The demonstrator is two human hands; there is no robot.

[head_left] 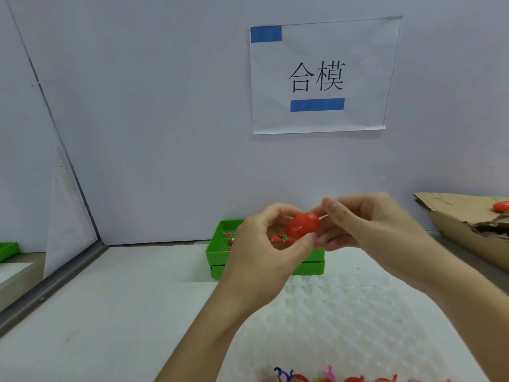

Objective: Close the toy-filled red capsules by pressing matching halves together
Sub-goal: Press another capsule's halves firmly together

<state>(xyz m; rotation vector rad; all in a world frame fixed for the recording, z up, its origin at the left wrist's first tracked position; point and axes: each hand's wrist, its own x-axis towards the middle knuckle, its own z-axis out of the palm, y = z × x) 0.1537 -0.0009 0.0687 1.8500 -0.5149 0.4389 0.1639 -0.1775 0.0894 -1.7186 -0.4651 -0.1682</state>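
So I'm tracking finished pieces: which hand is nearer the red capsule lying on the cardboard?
Right. The right hand is left of that capsule on the cardboard; the left hand is farther left still.

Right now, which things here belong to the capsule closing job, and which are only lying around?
Belong to the job:
red capsule, held by left hand and right hand
green tray with red pieces
white dimpled tray
small toys at bottom edge
finished capsule in cardboard box

Lying about:
wall sign
second green tray, far left
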